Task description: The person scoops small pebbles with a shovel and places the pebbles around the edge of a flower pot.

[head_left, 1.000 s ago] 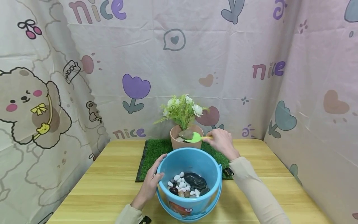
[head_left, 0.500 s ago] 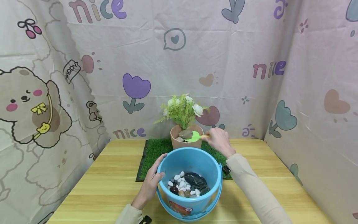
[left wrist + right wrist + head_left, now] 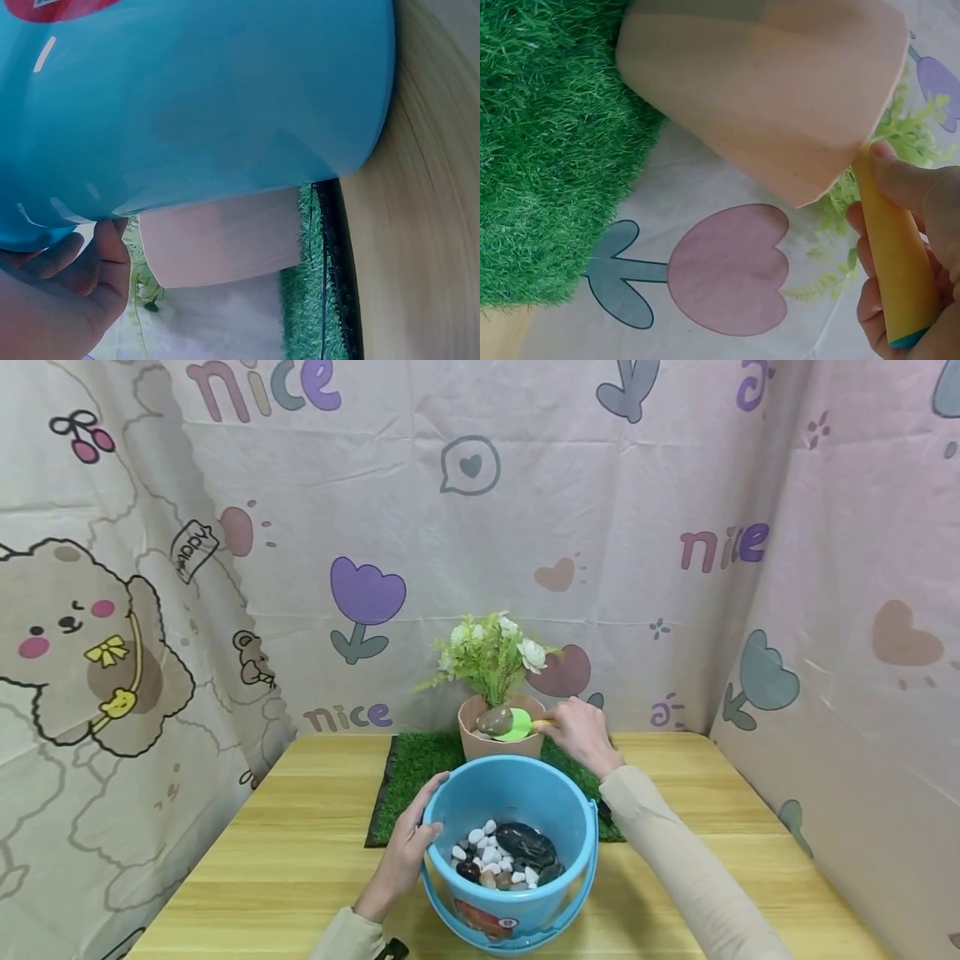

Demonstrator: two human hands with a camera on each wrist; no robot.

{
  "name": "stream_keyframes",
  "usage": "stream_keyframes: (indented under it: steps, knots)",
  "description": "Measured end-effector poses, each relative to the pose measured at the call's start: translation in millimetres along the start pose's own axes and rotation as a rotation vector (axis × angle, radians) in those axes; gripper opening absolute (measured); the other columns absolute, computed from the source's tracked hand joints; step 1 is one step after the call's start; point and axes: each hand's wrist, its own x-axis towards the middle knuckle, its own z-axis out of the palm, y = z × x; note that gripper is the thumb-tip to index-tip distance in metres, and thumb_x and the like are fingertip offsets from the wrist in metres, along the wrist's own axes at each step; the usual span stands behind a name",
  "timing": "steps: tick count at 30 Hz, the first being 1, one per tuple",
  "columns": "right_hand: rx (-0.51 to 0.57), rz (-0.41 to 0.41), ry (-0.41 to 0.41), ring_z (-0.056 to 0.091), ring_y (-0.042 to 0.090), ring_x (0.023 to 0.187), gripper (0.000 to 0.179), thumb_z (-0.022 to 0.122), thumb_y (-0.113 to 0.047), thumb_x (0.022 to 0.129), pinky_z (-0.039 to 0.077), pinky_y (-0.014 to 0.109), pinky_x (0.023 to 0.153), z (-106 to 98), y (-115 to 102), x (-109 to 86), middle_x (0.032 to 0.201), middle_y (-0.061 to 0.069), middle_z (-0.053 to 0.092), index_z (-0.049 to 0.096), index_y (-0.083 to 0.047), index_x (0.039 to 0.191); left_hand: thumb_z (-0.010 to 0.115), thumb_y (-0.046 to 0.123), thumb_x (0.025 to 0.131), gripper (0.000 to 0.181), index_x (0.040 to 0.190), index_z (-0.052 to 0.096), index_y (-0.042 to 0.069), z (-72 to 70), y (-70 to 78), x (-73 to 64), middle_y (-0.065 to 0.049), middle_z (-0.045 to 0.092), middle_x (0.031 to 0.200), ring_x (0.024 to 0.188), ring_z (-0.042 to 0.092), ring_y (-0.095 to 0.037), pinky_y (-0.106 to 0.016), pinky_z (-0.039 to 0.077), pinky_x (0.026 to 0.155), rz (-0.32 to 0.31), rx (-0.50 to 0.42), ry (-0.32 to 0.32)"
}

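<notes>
My left hand (image 3: 408,847) grips the left rim of a blue bucket (image 3: 540,906), thumb inside and fingers outside. Black, white and brown stones (image 3: 491,858) lie at the bucket's bottom. In the left wrist view the curled fingers (image 3: 112,259) are at the bucket's edge. With my right hand (image 3: 583,735) I hold a toy shovel by its yellow handle (image 3: 896,255). Its green blade (image 3: 519,724) reaches over the rim into a pinkish flowerpot (image 3: 501,748), against a large brownish stone (image 3: 496,721) in the pot. The blade is out of sight in the right wrist view.
Leafy stems with white flowers (image 3: 491,656) rise from the pot. It stands on a green artificial grass mat (image 3: 420,777) at the back of the wooden table (image 3: 300,835). A patterned cloth (image 3: 360,493) hangs behind and at both sides.
My right hand and the shovel have shifted slightly left. The brownish stone has moved a little left with the blade. My left hand stays on the bucket.
</notes>
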Motion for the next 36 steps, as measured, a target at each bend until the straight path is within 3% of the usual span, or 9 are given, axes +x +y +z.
stream_keyframes:
  steps: [5, 10, 16, 22, 29, 36]
  knots:
    - [-0.036, -0.040, 0.067, 0.059, 0.022, 0.076, 0.019, 0.078, -0.033, 0.081, 0.047, 0.039, 0.059, 4, 1, 0.6, 0.080, 0.000, 0.071, 0.081, -0.022, 0.096, 0.037, 0.004, 0.092, 0.063, 0.154, 0.032, 0.017, 0.4, -1.7, 0.8, -0.015, 0.040, 0.153, 0.129, 0.051, -0.041, -0.056, 0.048, 0.096, 0.039, 0.004, -0.011]
    - [-0.018, -0.013, 0.077, 0.058, 0.020, 0.076, 0.020, 0.077, -0.035, 0.081, 0.046, 0.038, 0.058, 3, 1, 2.3, 0.083, 0.000, 0.074, 0.081, -0.024, 0.097, 0.037, 0.003, 0.092, 0.063, 0.154, 0.031, 0.014, -0.3, -0.6, 1.3, -0.017, 0.040, 0.152, 0.128, 0.051, -0.042, -0.058, 0.048, 0.094, 0.053, 0.004, -0.010]
    - [0.033, 0.042, 0.049, 0.058, 0.019, 0.076, 0.020, 0.077, -0.035, 0.081, 0.046, 0.038, 0.059, 2, -1, 1.0, 0.085, 0.000, 0.074, 0.081, -0.023, 0.097, 0.036, 0.003, 0.092, 0.062, 0.154, 0.031, 0.014, -0.4, -0.2, 1.2, -0.017, 0.040, 0.152, 0.129, 0.050, -0.043, -0.060, 0.047, 0.095, 0.047, 0.000, -0.013]
    - [0.090, 0.078, -0.015, 0.052, 0.015, 0.062, 0.022, 0.074, -0.038, 0.084, 0.038, 0.032, 0.049, 1, -1, -4.2, 0.075, -0.002, 0.065, 0.080, -0.023, 0.098, 0.037, 0.005, 0.093, 0.061, 0.153, 0.032, 0.015, 0.0, -0.4, 0.1, -0.018, 0.041, 0.152, 0.129, 0.050, -0.043, -0.058, 0.048, 0.095, 0.037, 0.005, -0.015]
    - [0.205, 0.063, -0.100, 0.045, 0.011, 0.051, 0.025, 0.066, -0.044, 0.090, 0.030, 0.029, 0.043, -6, -2, -13.2, 0.069, -0.006, 0.063, 0.080, -0.025, 0.099, 0.037, 0.006, 0.093, 0.061, 0.153, 0.032, 0.016, 0.5, 0.7, -0.1, -0.017, 0.041, 0.152, 0.128, 0.050, -0.043, -0.059, 0.048, 0.095, 0.032, 0.005, -0.014]
    - [0.290, 0.018, -0.137, 0.049, 0.008, 0.057, 0.026, 0.060, -0.043, 0.094, 0.038, 0.028, 0.051, -18, -6, -29.8, 0.074, -0.007, 0.066, 0.078, -0.025, 0.102, 0.037, 0.006, 0.093, 0.062, 0.153, 0.032, 0.017, 0.2, 0.2, -0.8, -0.017, 0.041, 0.152, 0.128, 0.051, -0.042, -0.058, 0.048, 0.094, 0.035, 0.013, -0.011]
